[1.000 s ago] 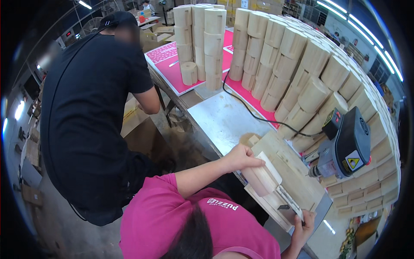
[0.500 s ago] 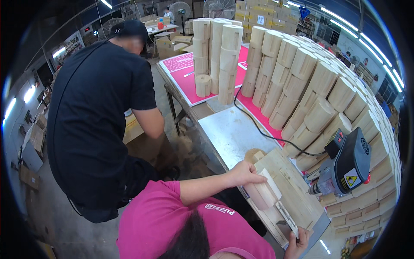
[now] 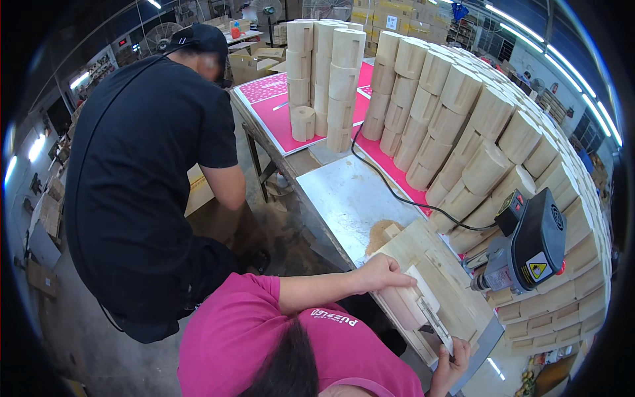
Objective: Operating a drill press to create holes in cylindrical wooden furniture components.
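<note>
My left hand is closed around one end of a pale wooden cylinder, which lies on its side at the near edge of a wooden board. A slim metal caliper is gripped at its lower end by the fingers of my right hand. Its upper end lies against the cylinder's slotted side, close to my left fingers. How exactly its tips meet the wood is too small to tell.
A drill press stands right of the board, its cable crossing a metal sheet. Sawdust lies by the board. Stacked wooden cylinders fill the far and right side. A person in black bends over a carton at left.
The caliper's upper end has moved up along the cylinder, nearer my left fingers. The cylinder appears slightly turned. The whole view has shifted a little.
</note>
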Tool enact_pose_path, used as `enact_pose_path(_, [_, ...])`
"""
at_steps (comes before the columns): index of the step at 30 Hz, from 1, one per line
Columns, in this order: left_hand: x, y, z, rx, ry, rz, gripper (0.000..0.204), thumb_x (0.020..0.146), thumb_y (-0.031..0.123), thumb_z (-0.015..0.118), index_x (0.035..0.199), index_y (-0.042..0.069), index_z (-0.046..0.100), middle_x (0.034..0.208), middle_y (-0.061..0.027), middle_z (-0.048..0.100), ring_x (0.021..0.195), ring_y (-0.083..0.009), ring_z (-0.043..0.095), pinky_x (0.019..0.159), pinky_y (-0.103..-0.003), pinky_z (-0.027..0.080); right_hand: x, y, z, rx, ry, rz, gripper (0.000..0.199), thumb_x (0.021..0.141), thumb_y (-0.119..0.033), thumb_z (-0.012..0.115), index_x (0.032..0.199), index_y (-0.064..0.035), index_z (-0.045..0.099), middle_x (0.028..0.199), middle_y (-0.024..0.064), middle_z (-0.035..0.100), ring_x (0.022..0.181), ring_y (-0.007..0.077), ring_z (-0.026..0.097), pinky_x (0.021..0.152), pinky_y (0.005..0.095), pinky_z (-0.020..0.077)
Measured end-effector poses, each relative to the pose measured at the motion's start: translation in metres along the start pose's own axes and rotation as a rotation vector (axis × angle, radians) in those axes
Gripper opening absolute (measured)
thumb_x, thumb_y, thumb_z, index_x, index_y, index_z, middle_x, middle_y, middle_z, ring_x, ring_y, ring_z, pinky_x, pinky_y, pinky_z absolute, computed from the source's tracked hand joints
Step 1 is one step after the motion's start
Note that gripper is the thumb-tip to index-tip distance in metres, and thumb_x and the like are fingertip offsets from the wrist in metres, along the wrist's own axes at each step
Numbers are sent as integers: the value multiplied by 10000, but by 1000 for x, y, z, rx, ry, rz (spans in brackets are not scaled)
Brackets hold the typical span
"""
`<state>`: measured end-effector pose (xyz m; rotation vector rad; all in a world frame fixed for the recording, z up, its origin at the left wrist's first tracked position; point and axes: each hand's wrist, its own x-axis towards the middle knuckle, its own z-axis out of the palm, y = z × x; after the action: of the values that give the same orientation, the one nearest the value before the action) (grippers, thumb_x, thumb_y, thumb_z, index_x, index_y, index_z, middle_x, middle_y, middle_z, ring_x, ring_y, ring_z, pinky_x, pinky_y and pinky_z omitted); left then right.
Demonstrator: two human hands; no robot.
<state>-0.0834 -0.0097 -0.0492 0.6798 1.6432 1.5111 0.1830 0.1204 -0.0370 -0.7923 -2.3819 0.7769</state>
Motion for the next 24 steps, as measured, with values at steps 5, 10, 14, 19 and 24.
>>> enact_pose_path(5, [5,-3,15,21,-133,-14,420,699,398,726,556,39,562,517,1,489,473,-64,433,420,-227,317,9,-3,21,212,102,26,229,681,-35,644,903,12,613,856,102,530,813,216,513,682,278,408])
enact_pose_path(10, [13,-13,24,182,-102,71,450,688,436,725,560,38,561,520,-9,490,492,-83,448,436,-245,342,10,6,23,190,115,8,235,676,-5,634,909,14,612,863,107,530,815,221,514,673,287,417])
enact_pose_path(14, [18,-12,34,183,-102,42,471,664,459,731,555,34,560,524,-12,493,512,-96,459,456,-258,363,4,12,20,167,148,9,239,673,-6,640,909,16,613,863,112,531,822,231,515,688,300,420])
enact_pose_path(19, [26,-5,45,183,-146,22,431,660,421,742,624,12,612,549,-13,513,503,-89,446,441,-261,340,-5,33,24,73,203,6,257,657,-60,673,901,-1,621,873,135,552,843,281,522,731,346,418])
enact_pose_path(24, [32,-14,46,22,-61,-171,364,699,347,731,709,13,586,564,-2,508,471,-91,436,426,-237,344,14,30,25,73,234,-45,275,657,-130,714,912,-51,648,885,99,594,850,280,537,732,368,428])
